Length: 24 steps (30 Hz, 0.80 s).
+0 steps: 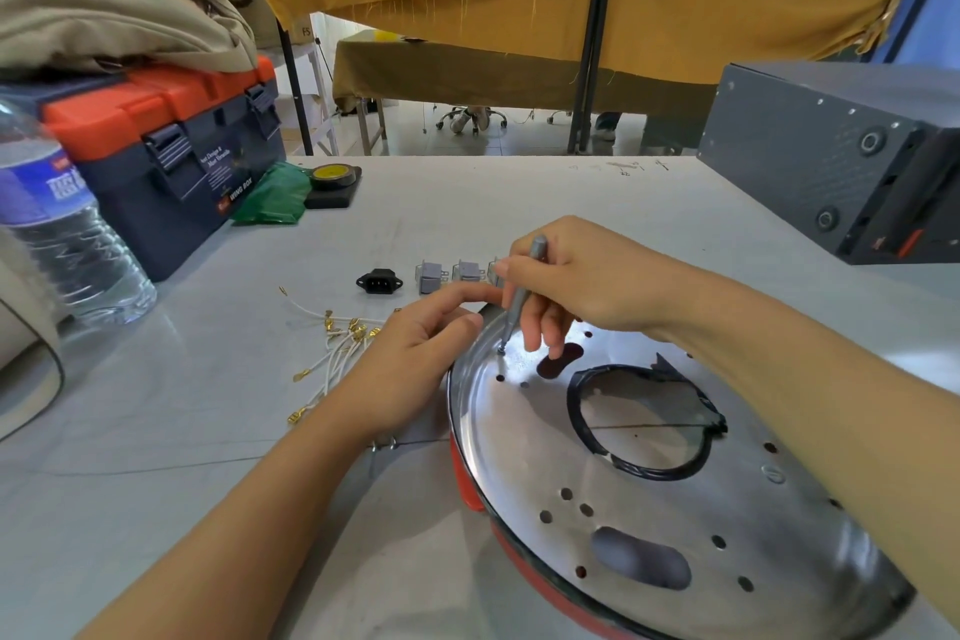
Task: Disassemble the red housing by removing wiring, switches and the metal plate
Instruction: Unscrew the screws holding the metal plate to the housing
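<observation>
My right grip [571, 286] pinches a screwdriver [521, 295] (tip on the plate [649, 499]); my left [415, 359], fingers relaxed, rests at the plate's rim.

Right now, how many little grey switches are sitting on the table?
3, in a row right of the black socket: one switch beside it, one in the middle, one mostly hidden behind the right hand.

Before me on the table [519, 192]: metal plate [675, 483] atop housing [470, 489] at right, wiring [337, 343] left of it, switches [449, 273] and socket [379, 282] behind, toolbox [171, 156] far left.
</observation>
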Motion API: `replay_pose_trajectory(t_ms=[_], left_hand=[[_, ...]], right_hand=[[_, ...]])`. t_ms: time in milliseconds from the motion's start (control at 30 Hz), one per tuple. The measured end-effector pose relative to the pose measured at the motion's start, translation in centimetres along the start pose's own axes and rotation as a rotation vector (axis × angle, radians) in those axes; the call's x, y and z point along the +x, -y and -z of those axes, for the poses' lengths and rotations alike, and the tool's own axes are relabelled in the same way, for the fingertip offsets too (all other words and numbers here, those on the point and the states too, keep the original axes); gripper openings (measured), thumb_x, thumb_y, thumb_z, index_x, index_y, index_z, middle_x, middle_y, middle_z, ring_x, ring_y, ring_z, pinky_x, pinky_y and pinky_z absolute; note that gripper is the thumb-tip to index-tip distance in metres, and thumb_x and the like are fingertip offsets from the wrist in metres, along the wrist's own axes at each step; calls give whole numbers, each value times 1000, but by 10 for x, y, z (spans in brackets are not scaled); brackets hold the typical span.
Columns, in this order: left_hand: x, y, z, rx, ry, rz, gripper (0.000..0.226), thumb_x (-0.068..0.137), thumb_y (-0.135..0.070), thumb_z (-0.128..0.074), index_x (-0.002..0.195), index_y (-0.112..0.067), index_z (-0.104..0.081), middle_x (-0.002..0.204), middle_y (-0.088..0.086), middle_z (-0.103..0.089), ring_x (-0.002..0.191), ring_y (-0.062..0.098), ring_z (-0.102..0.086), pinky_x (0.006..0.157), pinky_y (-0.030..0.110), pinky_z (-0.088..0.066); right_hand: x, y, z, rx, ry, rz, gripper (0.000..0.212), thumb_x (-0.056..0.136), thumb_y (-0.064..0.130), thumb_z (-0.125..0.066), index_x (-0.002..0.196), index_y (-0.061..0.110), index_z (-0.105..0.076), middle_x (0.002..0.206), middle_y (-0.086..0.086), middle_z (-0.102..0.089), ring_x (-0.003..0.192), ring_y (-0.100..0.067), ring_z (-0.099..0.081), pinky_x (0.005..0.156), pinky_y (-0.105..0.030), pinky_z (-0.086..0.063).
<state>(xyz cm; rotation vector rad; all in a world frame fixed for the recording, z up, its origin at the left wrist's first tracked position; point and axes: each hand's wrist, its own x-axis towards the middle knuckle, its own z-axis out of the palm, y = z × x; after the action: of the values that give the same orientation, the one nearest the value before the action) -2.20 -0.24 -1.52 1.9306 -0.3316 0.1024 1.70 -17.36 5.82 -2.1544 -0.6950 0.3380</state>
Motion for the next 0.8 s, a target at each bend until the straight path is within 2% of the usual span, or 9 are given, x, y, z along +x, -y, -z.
replay_pose_trajectory(t_ms=[167,334,434,601,701,801], left_hand=[[0,-1,0,7,-6,3,33,98,-14,-41,113,-34,-62,100,23,-63,90,38,-58,80,41,-49],[-1,-3,0,-4,-9,-2,34,98,-13,-41,110,-37,-63,96,23,-64,87,39,-58,71,36,-50],[-1,-2,0,14,-4,4,33,98,-14,-41,112,-35,-62,99,23,-63,89,37,-58,73,35,-49],[-1,-3,0,31,-16,5,32,97,-14,-42,111,-34,-62,96,22,-63,87,32,-56,69,23,-46],[-1,-3,0,19,-23,-4,31,97,-16,-43,110,-37,-63,96,22,-63,88,35,-57,71,27,-48],[-2,-5,-1,4,-13,-3,31,89,-27,-43,112,-35,-63,99,25,-63,90,39,-58,82,45,-49]], right_hand=[[-1,-3,9,-49,69,34,39,101,25,-45,88,-9,-59,61,-9,-70,50,-20,-63,56,-27,-52],[0,-2,17,-47,152,51,33,99,22,-50,88,-8,-61,65,-14,-69,57,-22,-62,60,-22,-55],[3,1,24,-62,218,47,29,98,19,-51,90,-6,-64,70,-15,-70,61,-22,-63,64,-24,-56],[6,6,30,-81,294,21,22,98,17,-51,89,3,-66,70,-10,-70,61,-17,-62,66,-21,-53],[8,10,27,-58,291,-4,25,98,18,-50,87,2,-66,68,-11,-69,58,-15,-61,63,-20,-53],[10,7,9,-20,102,-23,38,97,30,-53,80,-1,-67,54,-4,-66,45,-10,-57,54,-15,-50]])
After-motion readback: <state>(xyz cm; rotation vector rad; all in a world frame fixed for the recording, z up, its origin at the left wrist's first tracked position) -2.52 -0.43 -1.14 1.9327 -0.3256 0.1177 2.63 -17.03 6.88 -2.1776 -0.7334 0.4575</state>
